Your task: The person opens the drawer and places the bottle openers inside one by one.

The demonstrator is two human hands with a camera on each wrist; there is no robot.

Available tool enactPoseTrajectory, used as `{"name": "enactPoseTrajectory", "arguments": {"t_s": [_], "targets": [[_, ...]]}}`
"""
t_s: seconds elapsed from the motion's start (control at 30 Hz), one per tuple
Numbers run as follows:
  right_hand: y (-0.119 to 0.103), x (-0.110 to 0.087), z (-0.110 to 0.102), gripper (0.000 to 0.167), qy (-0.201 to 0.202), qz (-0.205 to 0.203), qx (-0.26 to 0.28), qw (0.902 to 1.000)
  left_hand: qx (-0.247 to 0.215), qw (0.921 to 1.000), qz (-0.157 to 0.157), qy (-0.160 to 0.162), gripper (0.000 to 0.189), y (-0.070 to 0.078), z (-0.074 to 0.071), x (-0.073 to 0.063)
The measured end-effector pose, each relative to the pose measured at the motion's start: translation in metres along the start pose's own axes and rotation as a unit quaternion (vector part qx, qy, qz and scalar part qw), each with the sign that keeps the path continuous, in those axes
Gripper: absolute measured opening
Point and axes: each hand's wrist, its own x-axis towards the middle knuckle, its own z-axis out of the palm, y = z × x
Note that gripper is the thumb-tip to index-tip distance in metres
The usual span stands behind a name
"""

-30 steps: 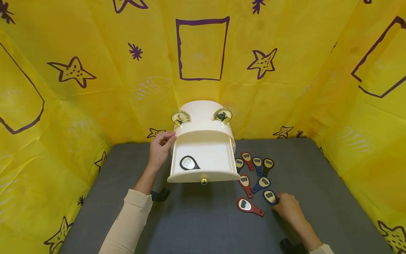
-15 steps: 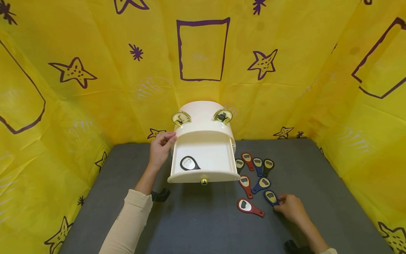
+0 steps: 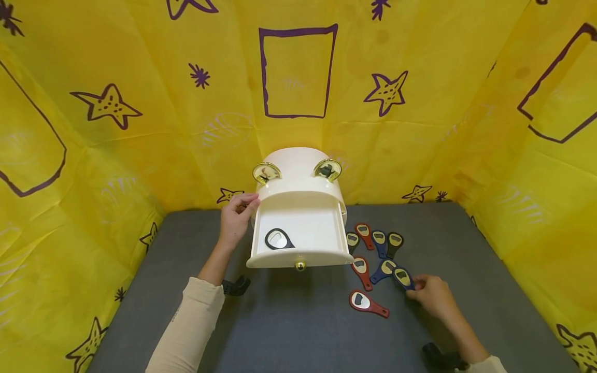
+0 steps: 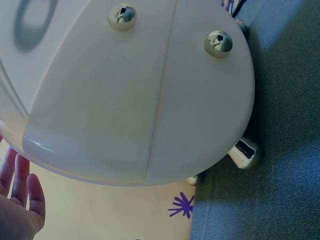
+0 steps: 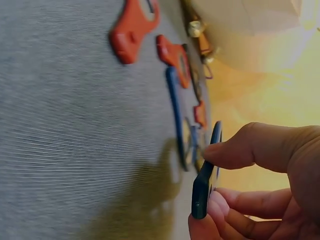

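A white drawer cabinet [image 3: 298,173] stands at the back of the table with its top drawer [image 3: 317,233] pulled out. Inside that drawer lies a black-rimmed bottle opener [image 3: 278,239]. My left hand [image 3: 235,217] touches the cabinet's left edge; in the left wrist view its fingers [image 4: 20,182] look fairly straight beside the cabinet wall. Between thumb and fingers, my right hand [image 3: 432,295] pinches a blue bottle opener [image 3: 403,278] by its narrow end. The right wrist view shows this opener [image 5: 202,187] edge-on, tilted and raised off the table.
Several red, blue and dark bottle openers lie right of the drawer, among them a red opener [image 3: 368,304] nearest the front. Two round gold-rimmed ornaments [image 3: 328,170] stick up from the cabinet. Yellow cloth walls [image 3: 298,134] surround the grey table [image 3: 289,321].
My right hand has lifted the blue bottle opener off the table and moved it slightly back and to the right. The left hand has stayed at the cabinet edge.
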Motion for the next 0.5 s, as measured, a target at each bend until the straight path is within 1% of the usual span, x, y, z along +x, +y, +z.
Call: {"name": "enactPoseTrajectory", "arguments": {"t_s": [0.13,0.3,0.5], "targets": [[-0.005,0.004,-0.01,0.039,0.01,-0.017,0.006,0.9998,0.004,1.0,0.003,0.0,0.025,0.0,0.0,0.001],[-0.014,0.011,-0.024,0.04,0.016,-0.029,0.009,0.9994,0.003,1.0,0.003,0.0,0.025,0.001,0.0,0.001],[-0.025,0.016,-0.038,0.039,0.009,-0.046,0.017,0.9988,0.009,1.0,0.001,-0.001,0.025,0.002,0.0,0.0]]}}
